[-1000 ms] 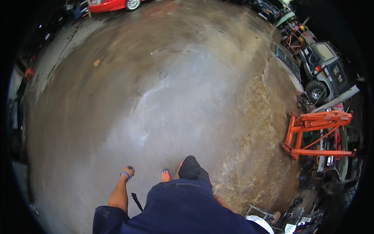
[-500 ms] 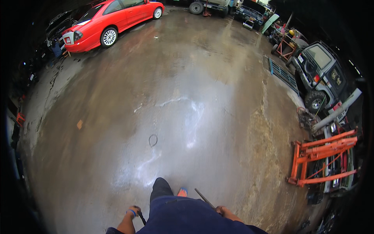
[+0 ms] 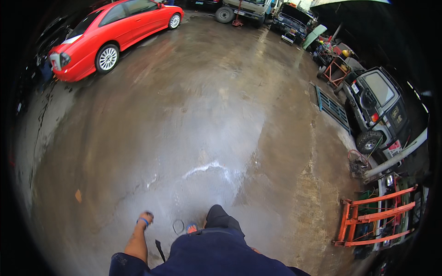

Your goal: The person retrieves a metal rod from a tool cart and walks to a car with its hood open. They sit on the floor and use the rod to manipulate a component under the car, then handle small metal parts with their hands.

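Note:
My left hand (image 3: 146, 217) is stretched forward over the wet floor, a blue band (image 3: 143, 221) round its wrist. Its fingers look curled, and whatever they may hold is too small and dark to make out. Between the left forearm and my dark blue shirt (image 3: 212, 255), a thin black strap-like piece (image 3: 159, 250) sticks out, apart from the hand. Only a sliver of my right hand or wrist (image 3: 255, 250) shows at the shirt's right edge; its fingers are hidden. A thin dark loop (image 3: 178, 226) lies on the floor near my sandalled foot (image 3: 191, 227).
The concrete floor (image 3: 184, 124) is wet and shiny. A red car (image 3: 119, 32) stands at the far left. On the right are a grey off-road vehicle (image 3: 378, 103), a blue-green metal grate (image 3: 332, 108), a pale pole (image 3: 396, 155) and an orange metal frame (image 3: 375, 216). A brown scrap (image 3: 78, 196) lies left.
I have stepped forward; the loop is now by my feet. My left hand has swung forward. My right hand has dropped back, and the long dark rod in it is out of sight.

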`<state>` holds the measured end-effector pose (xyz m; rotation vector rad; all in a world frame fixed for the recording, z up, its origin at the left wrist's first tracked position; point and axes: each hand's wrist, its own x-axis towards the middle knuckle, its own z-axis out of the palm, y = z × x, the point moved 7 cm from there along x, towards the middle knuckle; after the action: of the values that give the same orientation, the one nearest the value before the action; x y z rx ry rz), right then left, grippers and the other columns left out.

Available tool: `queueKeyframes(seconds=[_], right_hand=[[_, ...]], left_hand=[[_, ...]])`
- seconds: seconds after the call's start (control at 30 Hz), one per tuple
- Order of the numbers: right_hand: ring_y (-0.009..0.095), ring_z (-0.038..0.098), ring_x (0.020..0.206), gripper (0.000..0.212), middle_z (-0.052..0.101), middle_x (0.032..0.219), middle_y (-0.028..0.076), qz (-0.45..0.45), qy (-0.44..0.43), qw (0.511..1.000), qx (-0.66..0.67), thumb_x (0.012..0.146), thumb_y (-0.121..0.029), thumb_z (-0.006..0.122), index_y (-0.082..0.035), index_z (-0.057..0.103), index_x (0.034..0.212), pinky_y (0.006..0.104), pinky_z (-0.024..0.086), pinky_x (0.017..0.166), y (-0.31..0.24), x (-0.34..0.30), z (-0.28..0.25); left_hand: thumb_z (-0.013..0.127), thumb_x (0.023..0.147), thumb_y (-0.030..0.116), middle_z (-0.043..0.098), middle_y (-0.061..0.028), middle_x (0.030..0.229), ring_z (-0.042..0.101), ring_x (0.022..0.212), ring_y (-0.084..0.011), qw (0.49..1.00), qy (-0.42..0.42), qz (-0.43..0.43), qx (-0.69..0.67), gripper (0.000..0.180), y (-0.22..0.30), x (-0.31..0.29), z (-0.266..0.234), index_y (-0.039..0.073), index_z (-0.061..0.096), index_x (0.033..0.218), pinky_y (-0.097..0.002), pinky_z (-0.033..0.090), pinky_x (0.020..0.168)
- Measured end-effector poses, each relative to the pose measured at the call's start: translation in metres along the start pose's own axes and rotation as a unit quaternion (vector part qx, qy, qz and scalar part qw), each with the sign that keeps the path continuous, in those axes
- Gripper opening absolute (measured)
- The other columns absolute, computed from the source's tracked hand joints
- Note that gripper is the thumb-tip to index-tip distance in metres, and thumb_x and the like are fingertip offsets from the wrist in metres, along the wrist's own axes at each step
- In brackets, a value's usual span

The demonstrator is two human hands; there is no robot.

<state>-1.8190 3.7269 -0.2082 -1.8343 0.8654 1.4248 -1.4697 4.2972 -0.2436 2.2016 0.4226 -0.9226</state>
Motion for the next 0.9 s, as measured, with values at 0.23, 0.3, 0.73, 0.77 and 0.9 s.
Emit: queueKeyframes(seconds=[0.23,0.3,0.73,0.77,0.9], right_hand=[[0.020,0.064,0.077,0.033,0.070,0.085,0.006,-0.017,0.001,1.000,0.002,0.078,-0.036,0.075,-0.005,0.072,0.088,0.0390,0.049,0.070,-0.208,0.086,-0.192],[0.020,0.064,0.078,0.034,0.070,0.086,0.006,-0.016,-0.008,1.000,-0.003,0.078,-0.037,0.074,-0.005,0.072,0.089,0.0390,0.049,0.071,-0.259,0.093,-0.247],[0.020,0.065,0.085,0.037,0.071,0.091,0.008,-0.044,0.035,0.996,-0.067,0.079,-0.038,0.072,-0.004,0.072,0.093,0.0389,0.050,0.076,-0.678,0.195,-0.644],[0.020,0.065,0.086,0.037,0.071,0.091,0.008,-0.043,0.039,0.996,-0.065,0.080,-0.038,0.072,-0.004,0.072,0.094,0.0389,0.050,0.076,-0.709,0.194,-0.668],[0.020,0.065,0.088,0.038,0.071,0.093,0.009,-0.053,0.039,0.997,-0.044,0.080,-0.039,0.071,-0.003,0.072,0.095,0.0389,0.050,0.077,-0.821,0.199,-0.749]], left_hand=[[0.062,0.089,0.013,0.071,-0.0156,0.090,0.071,0.076,-0.0253,0.976,0.103,0.131,-0.138,0.026,0.283,0.196,-0.158,0.000,0.065,0.111,-0.0352,0.056,0.067],[0.062,0.088,0.017,0.072,-0.0151,0.091,0.070,0.076,-0.0242,0.991,0.070,0.051,-0.101,0.026,0.280,0.220,-0.159,0.001,0.068,0.108,-0.0370,0.055,0.068],[0.057,0.087,0.032,0.072,-0.0110,0.108,0.067,0.100,-0.0280,0.945,-0.268,-0.130,0.138,0.032,0.331,0.445,-0.170,0.012,0.073,0.107,-0.0453,0.052,0.089],[0.057,0.087,0.031,0.072,-0.0108,0.107,0.067,0.099,-0.0283,0.940,-0.277,-0.123,0.157,0.032,0.356,0.480,-0.187,0.011,0.073,0.107,-0.0455,0.052,0.088],[0.057,0.085,0.030,0.073,-0.0119,0.099,0.068,0.091,-0.0311,0.889,-0.215,0.103,0.391,0.031,0.531,0.653,-0.295,0.008,0.073,0.101,-0.0450,0.054,0.083]])
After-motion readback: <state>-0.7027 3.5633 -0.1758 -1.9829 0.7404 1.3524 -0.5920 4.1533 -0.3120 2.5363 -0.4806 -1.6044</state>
